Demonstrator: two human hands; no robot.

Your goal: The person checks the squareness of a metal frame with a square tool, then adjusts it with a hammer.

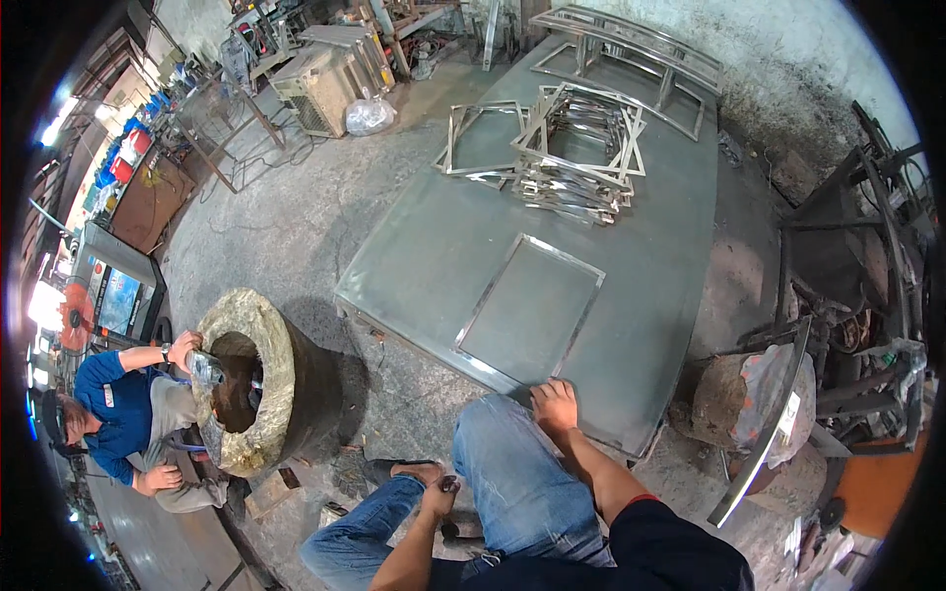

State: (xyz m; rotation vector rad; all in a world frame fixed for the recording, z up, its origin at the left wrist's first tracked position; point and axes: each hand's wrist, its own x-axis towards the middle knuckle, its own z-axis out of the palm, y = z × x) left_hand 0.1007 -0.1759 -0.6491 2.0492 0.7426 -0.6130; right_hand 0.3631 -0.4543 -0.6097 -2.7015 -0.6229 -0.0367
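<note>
A thin, shiny rectangular metal frame (pixel 591 295) lies flat near the front of the grey-green table (pixel 434 261). At the frame's near corner is my right hand (pixel 554 404), its fingers bent over the metal and holding it against the tabletop. My left hand (pixel 437 498) is low between my knees, closed around something dark that I cannot make out. Farther back on the table, several similar metal frames (pixel 576 187) are piled unevenly, with one loose frame (pixel 483 108) leaning at the pile's left.
A larger tubular metal frame (pixel 631 49) stands at the table's far end. On the left, a seated person (pixel 118 404) holds a tool against a thick hollow stone cylinder (pixel 281 379). Dark metal racks (pixel 847 246) and a rough block (pixel 724 399) crowd the right side.
</note>
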